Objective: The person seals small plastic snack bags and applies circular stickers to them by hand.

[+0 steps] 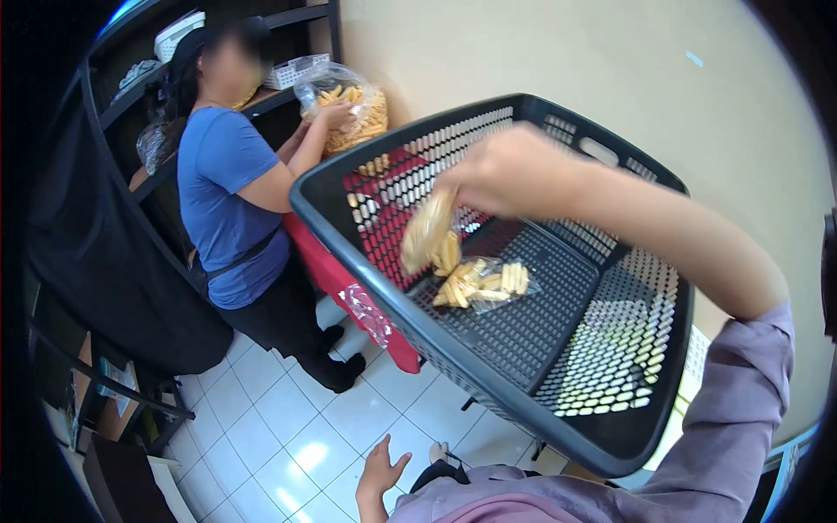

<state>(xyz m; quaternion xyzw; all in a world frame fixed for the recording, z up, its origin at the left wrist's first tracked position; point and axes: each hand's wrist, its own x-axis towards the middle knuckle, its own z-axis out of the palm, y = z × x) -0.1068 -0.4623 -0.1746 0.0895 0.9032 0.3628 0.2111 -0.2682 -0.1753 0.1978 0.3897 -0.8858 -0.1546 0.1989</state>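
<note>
My right hand (519, 174) reaches over the black plastic basket (558, 436), closed on the top of a clear bag of yellow snack sticks (427, 231). That bag hangs inside the basket near its left wall, slightly blurred. Below it, other clear bags of the same snack sticks (488, 283) lie on the mesh floor of the basket; how many is hard to tell. Down by my body, my left hand (382, 471) is empty, thumb and fingers apart, above the tiled floor.
To the left, a co-worker in a blue shirt (218, 174) handles a large clear bag of snack sticks (370, 122) over a table with a red cloth (318, 261). Dark shelves (118, 109) holding white baskets stand behind. White tiles (296, 418) cover the floor.
</note>
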